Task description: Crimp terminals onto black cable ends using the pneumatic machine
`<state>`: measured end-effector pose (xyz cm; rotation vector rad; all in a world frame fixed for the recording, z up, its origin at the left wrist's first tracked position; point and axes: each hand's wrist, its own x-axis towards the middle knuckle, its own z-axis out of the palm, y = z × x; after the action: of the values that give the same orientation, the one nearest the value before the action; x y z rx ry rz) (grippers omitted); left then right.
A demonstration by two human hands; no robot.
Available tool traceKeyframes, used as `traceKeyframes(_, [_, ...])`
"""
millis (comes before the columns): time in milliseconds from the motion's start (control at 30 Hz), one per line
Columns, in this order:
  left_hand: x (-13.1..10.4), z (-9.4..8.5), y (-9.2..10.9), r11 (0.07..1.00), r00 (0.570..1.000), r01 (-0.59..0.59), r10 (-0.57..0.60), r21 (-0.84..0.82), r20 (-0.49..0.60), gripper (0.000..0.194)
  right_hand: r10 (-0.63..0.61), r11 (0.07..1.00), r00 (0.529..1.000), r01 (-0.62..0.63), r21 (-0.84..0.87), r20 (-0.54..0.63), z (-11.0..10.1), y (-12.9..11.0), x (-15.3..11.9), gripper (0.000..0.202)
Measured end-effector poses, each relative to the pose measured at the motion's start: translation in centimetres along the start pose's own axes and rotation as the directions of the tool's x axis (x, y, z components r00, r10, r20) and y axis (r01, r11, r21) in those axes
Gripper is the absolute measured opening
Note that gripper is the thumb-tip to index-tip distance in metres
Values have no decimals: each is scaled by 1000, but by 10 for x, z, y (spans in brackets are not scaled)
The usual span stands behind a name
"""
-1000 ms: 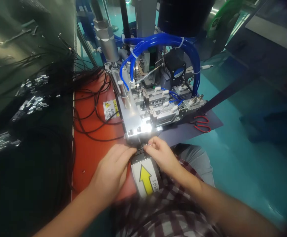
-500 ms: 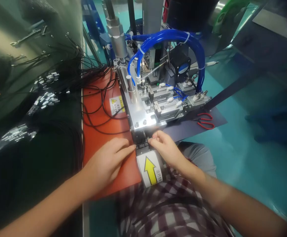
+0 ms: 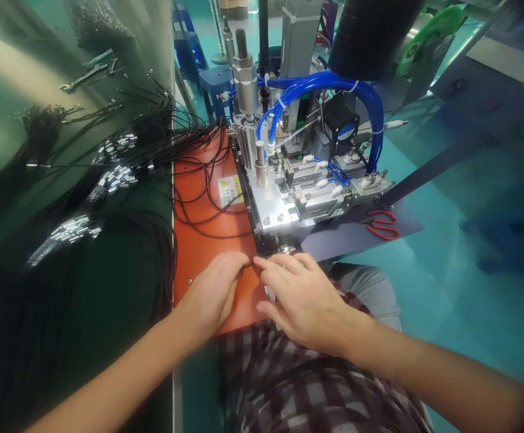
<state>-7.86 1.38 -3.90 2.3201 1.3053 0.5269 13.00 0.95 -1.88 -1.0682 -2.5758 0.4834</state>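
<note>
The metal press machine [image 3: 268, 201] stands in front of me on an orange base [image 3: 208, 234]. At its near end, left of the feed track, my left hand [image 3: 212, 291] has its thumb and fingers drawn together in a pinch. What they hold, if anything, is hidden. My right hand [image 3: 304, 297] lies over the track with fingers stretched forward and thumb apart. Its index fingertip almost meets the left fingertips, and most of the arrow label is covered by this hand. Just beyond the right fingers, small metal parts [image 3: 285, 248] show under the press.
Black cables [image 3: 194, 129] run onto the base from the dark table at left, where bundles with shiny metal ends [image 3: 70, 231] lie. A wrench [image 3: 84, 78] is farther back. Red-handled pliers [image 3: 383, 227] rest on the grey plate at right. Blue hoses [image 3: 334, 81] arch over the machine.
My right hand has gone from a pinch at the track to spread fingers lying over it, hiding the arrow label. My left fingers have curled together. The whole view has shifted slightly.
</note>
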Motion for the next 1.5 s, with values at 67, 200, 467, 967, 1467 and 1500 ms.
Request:
traceKeyframes(67, [-10,-5,3,1000,1000,19,-19,20,-6,23,-7,1000,1000,7,-23,-10,0,0,2,30])
traceKeyframes(200, [-44,-18,0,976,995,90,-81,197,-54,25,-22,1000,999,22,-23,-34,0,0,2,35])
traceKeyframes(467, [-60,-31,-16,769,963,-255,254,585,87,36,-29,997,1000,29,-77,-2,0,-1,2,46])
traceKeyframes(967, [-44,26,31,768,992,82,1,635,-130,50,-25,998,998,22,-53,-50,4,1,3,43])
traceKeyframes(1467, [-49,32,10,797,984,65,50,600,-174,63,734,399,676,-509,763,67,4,56,-24,22])
traceKeyframes(1500, [-50,33,8,798,982,67,54,599,-182,64,718,326,682,-506,798,140,6,60,-20,25])
